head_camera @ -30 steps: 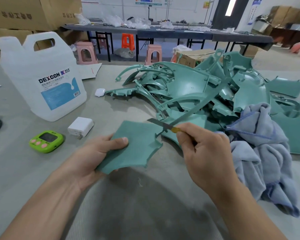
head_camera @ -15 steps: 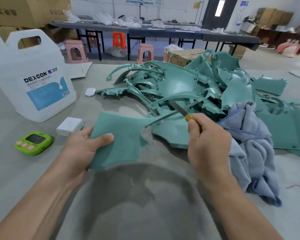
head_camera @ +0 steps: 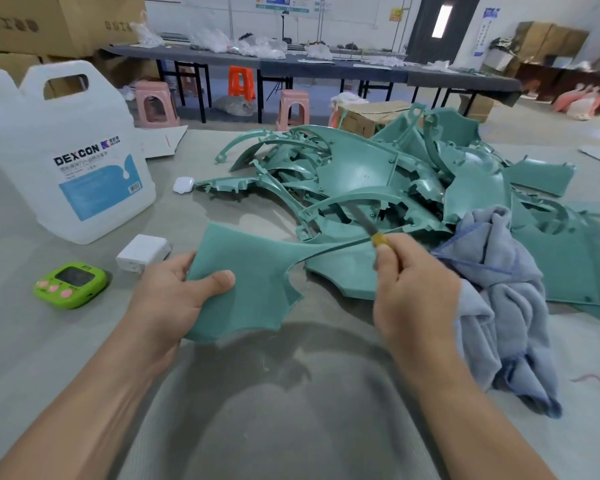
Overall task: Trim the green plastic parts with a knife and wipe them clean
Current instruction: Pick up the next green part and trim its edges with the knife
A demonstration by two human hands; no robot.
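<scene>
My left hand grips the near left corner of a flat green plastic part, thumb on top, holding it just above the table. A thin arm of this part runs right toward my right hand. That hand pinches a knife with a yellow collar, its blade pointing up and left, lying against the thin arm. Behind lies a heap of green plastic parts. A grey-blue cloth is bunched up right beside my right hand.
A big white DEXCON jug stands at the left. Near it are a white charger block, a green timer and a small white case. Stools, a cardboard box and long dark tables stand beyond the table's far edge.
The knife has slid from the part's inner notch out to the right along the thin arm, and its blade has swung from pointing left to pointing up-left. My left hand keeps its grip.
</scene>
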